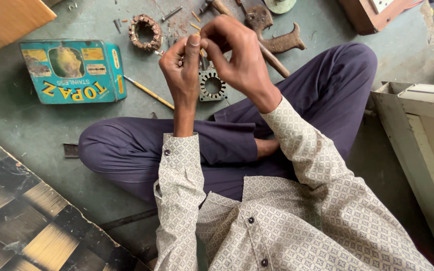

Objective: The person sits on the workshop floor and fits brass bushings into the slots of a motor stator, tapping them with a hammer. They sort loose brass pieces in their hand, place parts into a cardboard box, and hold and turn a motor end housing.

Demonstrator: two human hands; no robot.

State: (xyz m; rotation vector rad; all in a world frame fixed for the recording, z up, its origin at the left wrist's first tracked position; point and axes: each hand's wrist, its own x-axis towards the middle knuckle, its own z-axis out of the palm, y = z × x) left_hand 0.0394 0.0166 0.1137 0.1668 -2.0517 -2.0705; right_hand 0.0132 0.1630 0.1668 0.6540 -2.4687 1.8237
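Head view: both hands, left hand [182, 68] and right hand [237, 55], pinch something small and hidden, right of a teal rectangular tin [74, 72] with yellow labels.

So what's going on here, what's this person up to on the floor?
A person sits cross-legged on a green floor, with the left hand and right hand raised together, pinching something too small to make out. Just below them lies a round slotted metal ring. A teal tin box, a thin wooden-handled tool, a ring of worn copper winding and a hammer lie around on the floor.
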